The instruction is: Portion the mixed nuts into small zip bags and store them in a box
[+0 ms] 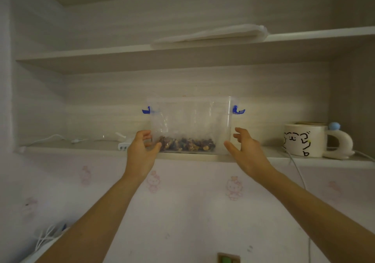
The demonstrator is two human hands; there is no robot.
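Gripping the box, the left hand hides its corner.

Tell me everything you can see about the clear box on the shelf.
The clear box is see-through plastic, rectangular, upright, with a blue clip on each side near the top. Mixed nuts lie along its bottom. It stands at the front edge of the lower shelf. The left hand grips its lower left corner; the right hand is open beside it.

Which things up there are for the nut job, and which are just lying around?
For the job: clear box, nuts inside it, left hand, right hand.
Just lying about: bear mug, white charger, folded white bundle.
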